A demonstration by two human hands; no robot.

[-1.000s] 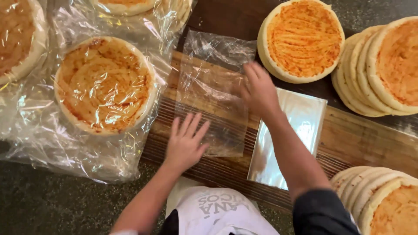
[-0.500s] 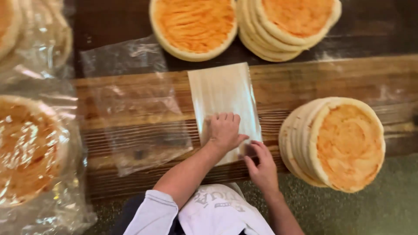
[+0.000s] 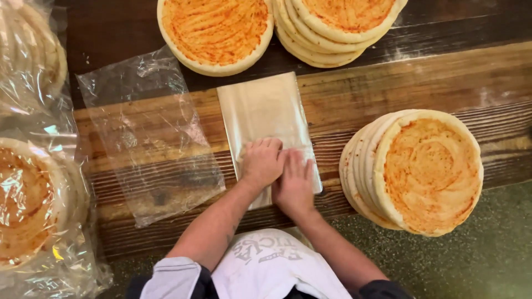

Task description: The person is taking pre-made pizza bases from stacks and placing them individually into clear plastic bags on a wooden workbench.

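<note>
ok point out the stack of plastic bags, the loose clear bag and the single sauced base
stack of plastic bags [image 3: 260, 108], head view, bare upper part
loose clear bag [image 3: 149, 138], head view, middle of the sheet
single sauced base [image 3: 216, 30], head view, sauced centre

My work surface [image 3: 421, 83] — dark, ridged wooden planks with pale floury streaks — spans the upper and middle frame. Below it, at lower right, I see speckled grey-green floor [image 3: 471, 260] — evenly lit, with no strong shadows.

Bag stack [image 3: 260, 111] between loose bag [image 3: 149, 138], pizza-base stack [image 3: 421, 171].
</note>
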